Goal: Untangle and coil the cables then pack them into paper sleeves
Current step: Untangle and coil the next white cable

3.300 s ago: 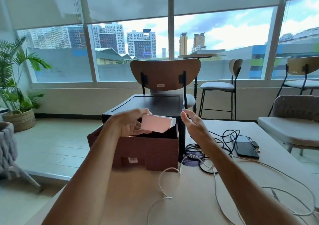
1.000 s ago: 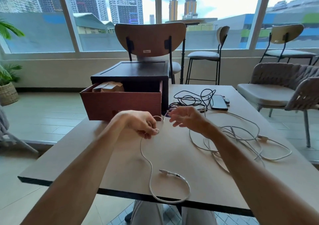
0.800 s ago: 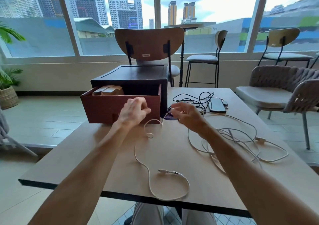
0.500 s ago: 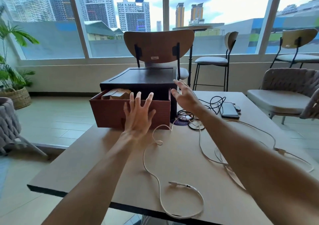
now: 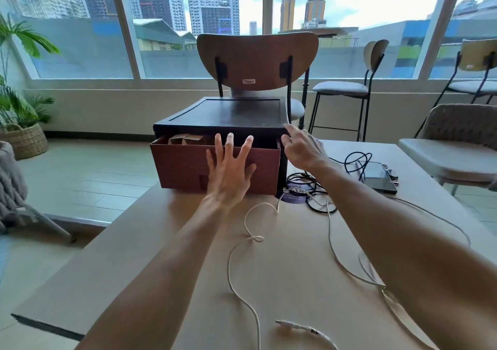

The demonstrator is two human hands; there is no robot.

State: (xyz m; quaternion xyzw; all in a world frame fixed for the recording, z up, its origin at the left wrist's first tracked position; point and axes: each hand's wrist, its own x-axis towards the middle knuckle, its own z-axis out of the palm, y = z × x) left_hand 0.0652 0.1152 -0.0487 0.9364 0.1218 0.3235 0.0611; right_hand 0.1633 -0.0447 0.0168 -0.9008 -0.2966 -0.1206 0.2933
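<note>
Left grip (image 5: 228, 169): released, fingers straight and spread, palm facing the front of the red-brown drawer (image 5: 183, 167). It looks to be flat against the panel, but contact can't be confirmed from this angle. It holds nothing.

Right grip (image 5: 302, 150): released, fingers loosely extended at the right front corner of the black casing (image 5: 228, 113), with the fingertips by its top edge. It holds nothing.

The drawer stands part-way out of the casing. Brown paper sleeves (image 5: 185, 139) stand upright in its back left part. The casing sits at the far left of the surface (image 5: 161, 242), and the drawer front overhangs toward the left edge.

Cables, all loose on the surface and not coiled:
- White cable (image 5: 242, 242): runs from the near edge up the middle and crosses itself in a small loop mid-surface. It ends near the black tangle. Its connector (image 5: 293, 325) lies at the near edge.
- Black cables (image 5: 317, 188): a tangled heap just right of the casing's front corner. One loop reaches up toward the dark device.
- Second white cable (image 5: 338, 255): runs from the black tangle toward the near right and passes under the right forearm.

A dark flat device (image 5: 376, 175) lies toward the far right edge, touching the black loop. A wooden-backed chair (image 5: 256, 59) stands behind the casing, beyond the far edge.
</note>
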